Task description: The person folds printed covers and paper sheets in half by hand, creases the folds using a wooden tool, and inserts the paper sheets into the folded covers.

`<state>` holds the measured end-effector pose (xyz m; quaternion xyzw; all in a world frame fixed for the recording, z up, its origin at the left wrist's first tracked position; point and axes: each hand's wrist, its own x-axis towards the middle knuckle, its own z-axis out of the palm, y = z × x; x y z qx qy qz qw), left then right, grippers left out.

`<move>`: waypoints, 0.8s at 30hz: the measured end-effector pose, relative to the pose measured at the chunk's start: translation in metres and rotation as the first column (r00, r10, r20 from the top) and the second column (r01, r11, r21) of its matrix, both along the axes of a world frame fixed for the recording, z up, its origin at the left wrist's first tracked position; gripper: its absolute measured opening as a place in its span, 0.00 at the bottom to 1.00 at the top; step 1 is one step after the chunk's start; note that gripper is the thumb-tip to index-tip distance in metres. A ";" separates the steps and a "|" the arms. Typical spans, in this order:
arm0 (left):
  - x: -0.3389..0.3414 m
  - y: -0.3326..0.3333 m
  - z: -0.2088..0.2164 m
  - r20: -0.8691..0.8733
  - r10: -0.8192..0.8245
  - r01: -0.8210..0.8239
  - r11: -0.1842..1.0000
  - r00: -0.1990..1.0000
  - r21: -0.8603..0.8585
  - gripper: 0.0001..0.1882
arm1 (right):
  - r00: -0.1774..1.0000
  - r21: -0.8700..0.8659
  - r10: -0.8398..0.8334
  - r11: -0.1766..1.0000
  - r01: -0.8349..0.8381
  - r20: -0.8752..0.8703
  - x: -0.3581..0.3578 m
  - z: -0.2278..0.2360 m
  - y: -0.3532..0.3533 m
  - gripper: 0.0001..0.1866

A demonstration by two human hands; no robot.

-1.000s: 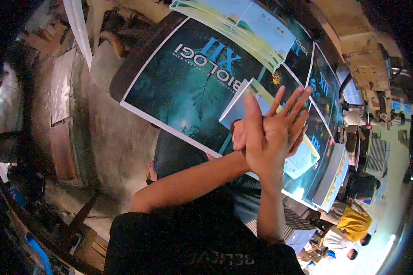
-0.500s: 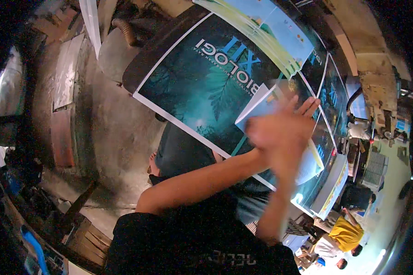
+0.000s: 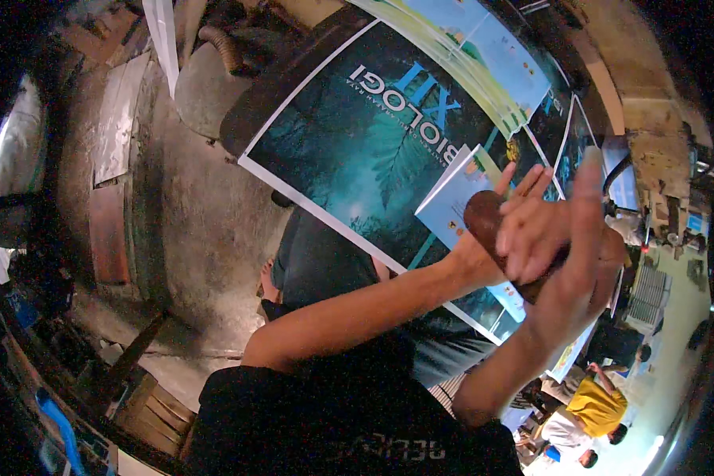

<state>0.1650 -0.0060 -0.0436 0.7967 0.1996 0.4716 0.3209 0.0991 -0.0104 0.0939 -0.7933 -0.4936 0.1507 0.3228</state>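
A small folded blue-and-green printed sheet (image 3: 451, 196) lies on top of a large dark-teal printed sheet (image 3: 325, 131). My left hand (image 3: 522, 181) reaches across it, fingers stretched beyond the fold; most of its palm is covered. Crossing over my left hand, my right hand (image 3: 567, 258) has its fingers curled around a smooth, dark brown, round-ended block (image 3: 484, 214). The block's exact kind cannot be made out. One finger of my right hand points up and is smeared by motion.
A fanned pile of blue-and-green sheets (image 3: 484, 55) rests at the far side of the teal sheets. Bare concrete floor (image 3: 206, 190) and a ribbed hose (image 3: 222, 49) are at left. People stand at lower right, one in a yellow shirt (image 3: 597, 404).
My right hand has swept to the right with the brown block, away from the folded sheet's left edge. My left hand stays over the folded sheet. The view has shifted slightly.
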 end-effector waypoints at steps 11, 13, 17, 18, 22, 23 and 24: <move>0.012 -0.004 -0.019 0.260 -0.094 0.153 0.965 0.961 -0.215 0.29 | 0.866 0.195 -0.177 0.976 0.095 0.468 0.049 -0.105 -0.007 0.18; -0.001 0.002 0.000 -0.011 -0.094 0.094 0.995 0.995 -0.044 0.26 | 0.919 0.196 -0.204 0.970 0.143 0.339 0.064 -0.086 -0.028 0.16; -0.009 0.005 0.014 -0.210 -0.071 0.078 0.997 0.975 0.024 0.31 | 0.952 0.263 -0.296 0.927 0.268 0.072 0.090 -0.029 -0.089 0.15; -0.016 0.009 0.014 -0.164 -0.088 0.090 0.996 0.983 0.009 0.29 | 0.940 0.290 -0.339 0.904 0.315 0.038 0.096 -0.020 -0.105 0.16; -0.026 0.017 0.017 -0.194 -0.020 0.036 0.996 0.981 0.078 0.24 | 0.820 0.349 -0.571 0.765 0.541 -0.020 0.119 0.003 -0.180 0.19; -0.021 0.016 0.017 -0.156 0.008 0.009 0.994 0.988 0.106 0.22 | 0.781 0.341 -0.624 0.729 0.593 -0.025 0.121 0.003 -0.193 0.20; -0.018 0.016 0.019 -0.158 -0.022 0.040 0.993 0.987 0.111 0.22 | 0.762 0.291 -0.646 0.722 0.627 -0.040 0.122 -0.005 -0.199 0.21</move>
